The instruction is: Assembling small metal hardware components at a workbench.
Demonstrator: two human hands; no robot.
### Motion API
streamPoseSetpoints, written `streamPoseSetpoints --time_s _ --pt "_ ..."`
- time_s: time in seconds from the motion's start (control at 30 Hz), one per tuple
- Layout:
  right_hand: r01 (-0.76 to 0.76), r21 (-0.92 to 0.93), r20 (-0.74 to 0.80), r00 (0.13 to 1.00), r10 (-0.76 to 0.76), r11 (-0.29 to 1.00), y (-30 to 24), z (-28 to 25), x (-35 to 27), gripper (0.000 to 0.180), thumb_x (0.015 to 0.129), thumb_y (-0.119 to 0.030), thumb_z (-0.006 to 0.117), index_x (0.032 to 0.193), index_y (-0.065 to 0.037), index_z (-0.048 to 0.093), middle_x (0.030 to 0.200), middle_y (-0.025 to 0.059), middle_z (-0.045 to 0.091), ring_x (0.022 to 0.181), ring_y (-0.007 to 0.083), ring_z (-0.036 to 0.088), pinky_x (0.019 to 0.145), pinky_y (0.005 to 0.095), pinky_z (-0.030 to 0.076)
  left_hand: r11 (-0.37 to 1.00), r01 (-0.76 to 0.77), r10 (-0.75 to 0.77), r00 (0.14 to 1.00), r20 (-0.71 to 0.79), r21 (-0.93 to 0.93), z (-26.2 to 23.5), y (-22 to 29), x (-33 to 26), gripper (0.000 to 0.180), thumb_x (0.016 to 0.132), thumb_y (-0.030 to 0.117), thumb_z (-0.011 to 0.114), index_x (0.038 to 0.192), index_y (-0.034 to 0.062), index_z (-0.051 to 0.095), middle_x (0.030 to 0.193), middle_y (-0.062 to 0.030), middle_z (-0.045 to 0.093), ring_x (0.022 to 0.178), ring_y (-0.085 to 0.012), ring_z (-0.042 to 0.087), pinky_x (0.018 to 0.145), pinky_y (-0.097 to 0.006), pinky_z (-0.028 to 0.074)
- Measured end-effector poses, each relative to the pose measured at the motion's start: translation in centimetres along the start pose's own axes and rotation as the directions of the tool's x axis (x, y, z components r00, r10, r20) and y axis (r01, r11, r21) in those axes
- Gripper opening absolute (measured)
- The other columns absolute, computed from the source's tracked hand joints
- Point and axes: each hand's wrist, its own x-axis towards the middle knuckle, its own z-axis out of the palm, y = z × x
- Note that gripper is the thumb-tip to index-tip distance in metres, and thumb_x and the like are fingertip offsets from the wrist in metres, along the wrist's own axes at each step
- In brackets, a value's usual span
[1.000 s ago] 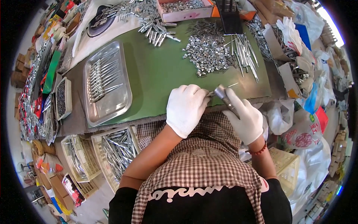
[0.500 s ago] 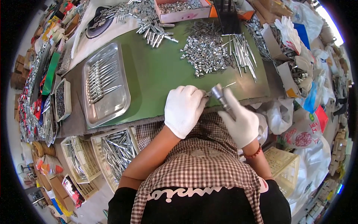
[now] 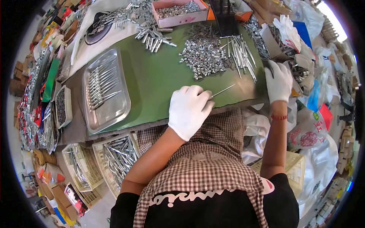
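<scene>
My left hand, in a white glove, rests at the near edge of the green mat and pinches a thin metal rod that points away to the right. My right hand, also gloved, is out at the right end of the mat beside a cardboard box of metal parts; its fingers curl down and whether it holds anything is hidden. A heap of small shiny metal caps and a bundle of long rods lie beyond both hands.
A steel tray with finished tools sits at the left of the mat. A pink box of small parts stands at the back. White baskets of metal tools sit below the table's left. Plastic bags crowd the right.
My right hand has left the left hand and the small cylindrical part it held, moving out right toward the box. The left hand stays, now holding the rod alone.
</scene>
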Motion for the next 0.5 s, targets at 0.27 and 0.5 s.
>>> streamPoseSetpoints --time_s 0.27,0.5 --pt "-0.103 -0.038 0.522 0.846 0.108 0.994 -1.8 4.7 6.0 0.032 0.090 -0.036 0.057 0.101 -0.008 0.069 0.104 0.0225 0.070 0.099 0.0427 0.066 0.087 0.0534 0.052 0.997 0.051 -0.051 0.999 -0.007 0.056 -4.2 -1.2 -0.8 0.007 0.075 0.012 0.071 0.081 0.0087 0.068 0.083 -0.0083 0.066 0.080 -0.0307 0.065 0.072 -0.044 0.051" --pt "-0.018 -0.127 0.508 0.858 0.080 0.992 -0.6 6.9 5.7 0.025 0.094 -0.028 0.054 0.103 -0.005 0.062 0.100 0.0242 0.069 0.093 0.0447 0.067 0.083 0.0552 0.053 0.807 0.284 -0.293 0.954 -0.065 0.518 -17.1 -11.1 -5.6 0.014 0.082 0.015 0.067 0.091 0.0051 0.071 0.099 -0.0138 0.067 0.096 -0.0352 0.063 0.087 -0.046 0.049"
